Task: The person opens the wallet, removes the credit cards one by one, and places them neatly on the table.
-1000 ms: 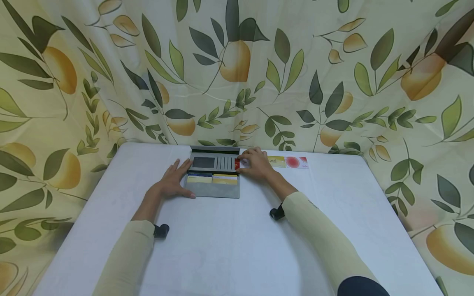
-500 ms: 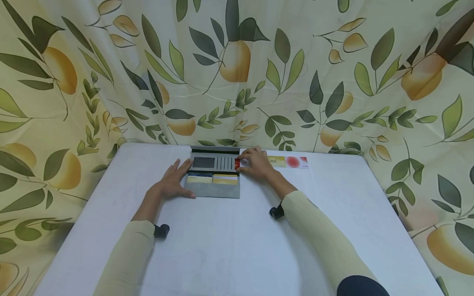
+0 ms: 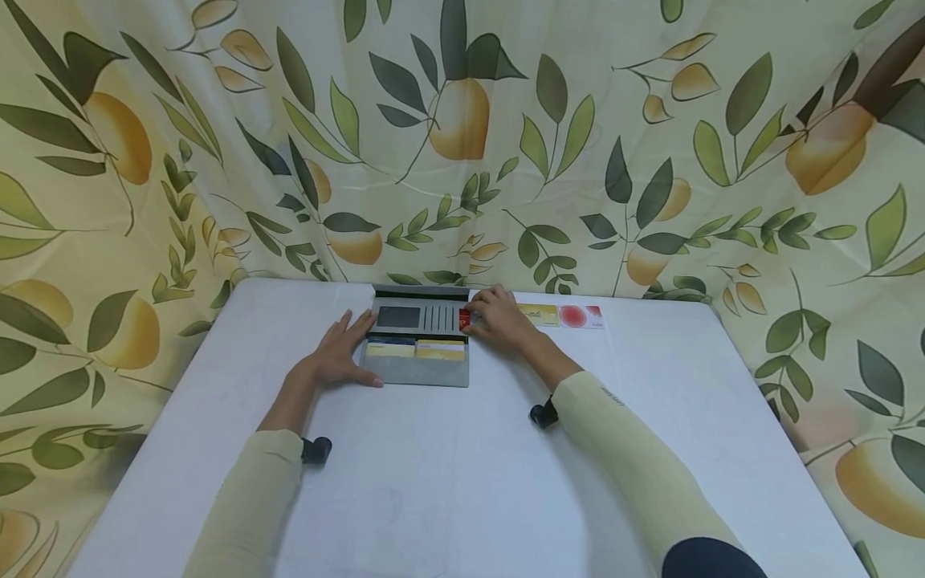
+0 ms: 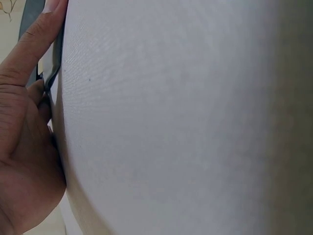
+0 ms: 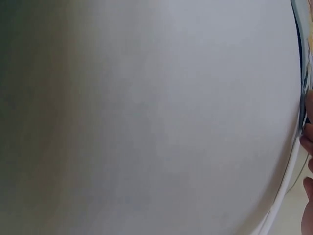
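Observation:
A grey wallet [image 3: 415, 372] lies unfolded at the back of the white table. Its upper part has a dark window and several slots, and two cards [image 3: 440, 351] show in its lower pocket. My left hand [image 3: 335, 355] rests along its left edge, fingers spread and thumb across the lower corner. At the right edge, my right hand [image 3: 500, 323] pinches a red card [image 3: 464, 319] that sits partly at the end slot; the fingers hide the rest of it. In the left wrist view the thumb [image 4: 29, 46] presses the wallet's border.
To the right of the right hand, a yellow card [image 3: 540, 314] and a white card with a red circle [image 3: 574, 316] lie in a row. A curtain with fruit and leaves [image 3: 462, 120] hangs just behind the table's back edge.
Almost nothing differs: the right hand stays at the wallet's right edge with the red card, shifting only slightly. The left hand keeps its place on the wallet.

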A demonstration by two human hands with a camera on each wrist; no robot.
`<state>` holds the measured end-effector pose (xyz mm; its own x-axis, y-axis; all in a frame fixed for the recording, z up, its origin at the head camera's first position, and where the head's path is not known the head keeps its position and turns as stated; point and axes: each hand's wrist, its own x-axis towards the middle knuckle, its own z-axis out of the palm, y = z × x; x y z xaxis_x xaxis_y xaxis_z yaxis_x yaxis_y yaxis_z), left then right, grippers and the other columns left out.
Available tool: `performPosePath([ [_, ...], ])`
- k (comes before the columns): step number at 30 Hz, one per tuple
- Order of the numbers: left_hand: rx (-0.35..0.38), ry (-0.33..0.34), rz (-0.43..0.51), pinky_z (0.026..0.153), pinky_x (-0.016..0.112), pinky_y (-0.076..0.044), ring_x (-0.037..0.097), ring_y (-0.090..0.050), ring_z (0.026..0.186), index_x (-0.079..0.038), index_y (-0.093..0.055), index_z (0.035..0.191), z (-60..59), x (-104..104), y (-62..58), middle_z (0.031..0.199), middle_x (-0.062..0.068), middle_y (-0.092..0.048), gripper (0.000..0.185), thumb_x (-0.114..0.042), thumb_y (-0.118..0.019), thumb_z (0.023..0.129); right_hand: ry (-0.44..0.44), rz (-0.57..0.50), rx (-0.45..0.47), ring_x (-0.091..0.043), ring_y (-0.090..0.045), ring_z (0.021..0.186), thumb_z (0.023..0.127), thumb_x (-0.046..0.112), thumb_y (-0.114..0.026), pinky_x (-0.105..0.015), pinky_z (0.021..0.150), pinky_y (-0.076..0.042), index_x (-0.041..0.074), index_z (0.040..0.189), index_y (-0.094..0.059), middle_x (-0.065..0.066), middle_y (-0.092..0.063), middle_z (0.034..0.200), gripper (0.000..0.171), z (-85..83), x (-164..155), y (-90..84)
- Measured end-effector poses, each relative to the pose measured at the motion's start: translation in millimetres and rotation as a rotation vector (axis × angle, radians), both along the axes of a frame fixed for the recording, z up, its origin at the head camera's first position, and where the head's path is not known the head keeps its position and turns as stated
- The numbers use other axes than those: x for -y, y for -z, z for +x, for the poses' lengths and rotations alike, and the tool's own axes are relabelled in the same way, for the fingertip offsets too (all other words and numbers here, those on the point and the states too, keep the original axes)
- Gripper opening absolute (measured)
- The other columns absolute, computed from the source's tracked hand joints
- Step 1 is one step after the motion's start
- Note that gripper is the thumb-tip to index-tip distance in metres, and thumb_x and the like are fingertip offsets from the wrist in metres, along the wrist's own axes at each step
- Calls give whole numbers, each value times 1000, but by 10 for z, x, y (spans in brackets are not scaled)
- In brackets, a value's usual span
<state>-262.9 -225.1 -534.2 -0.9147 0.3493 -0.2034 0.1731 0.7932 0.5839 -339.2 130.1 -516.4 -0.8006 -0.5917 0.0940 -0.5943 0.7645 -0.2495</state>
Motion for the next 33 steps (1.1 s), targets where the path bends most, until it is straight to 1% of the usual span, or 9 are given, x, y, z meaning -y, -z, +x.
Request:
performPosePath([
  [5, 9, -4, -3, 127, 58, 5, 38, 12, 160, -15, -14, 170, -7, 5, 10, 177, 9, -4, 134, -53, -95, 70, 13, 19, 4, -34, -41, 132, 98, 37, -76, -51, 108, -37, 3, 134, -70, -16, -61, 137, 49, -16, -76, 33],
  [11, 12, -14, -8, 127, 59, 4, 38, 12, 160, -16, -14, 170, -7, 20, 14, 177, 8, -4, 135, -52, -95, 70, 9, -10, 27, -34, -42, 129, 98, 36, -76, -51, 107, -38, 5, 140, -66, -15, -59, 141, 53, -29, -118, 64],
  [16, 7, 1, 1, 127, 58, 5, 38, 12, 160, -15, -13, 170, -14, 8, 14, 177, 9, -4, 135, -53, -95, 70, 2, -11, 43, -34, -42, 132, 98, 36, -77, -51, 108, -38, 6, 140, -67, -15, -59, 142, 53, -12, -88, 33],
  [23, 5, 1, 2, 127, 59, 4, 38, 12, 160, -15, -14, 170, -16, -8, -9, 177, 8, -4, 135, -53, -95, 69, 6, -2, 45, -36, -42, 132, 98, 30, -78, -52, 107, -38, 3, 138, -68, -17, -61, 140, 49, 22, -55, -50],
  [28, 7, 1, 2, 127, 59, 4, 37, 12, 160, -15, -14, 170, -16, -11, -19, 177, 8, -4, 135, -53, -96, 69, 28, 23, 39, -37, -41, 133, 99, 29, -76, -53, 109, -38, 3, 141, -65, -18, -59, 142, 49, 2, -84, -28],
  [33, 5, 2, 0, 127, 58, 5, 37, 12, 160, -14, -14, 170, -17, -5, -6, 177, 9, -4, 135, -52, -96, 70, 41, 36, 42, -35, -41, 131, 98, 32, -77, -52, 110, -37, 5, 142, -64, -16, -57, 144, 53, -12, -102, -9],
])
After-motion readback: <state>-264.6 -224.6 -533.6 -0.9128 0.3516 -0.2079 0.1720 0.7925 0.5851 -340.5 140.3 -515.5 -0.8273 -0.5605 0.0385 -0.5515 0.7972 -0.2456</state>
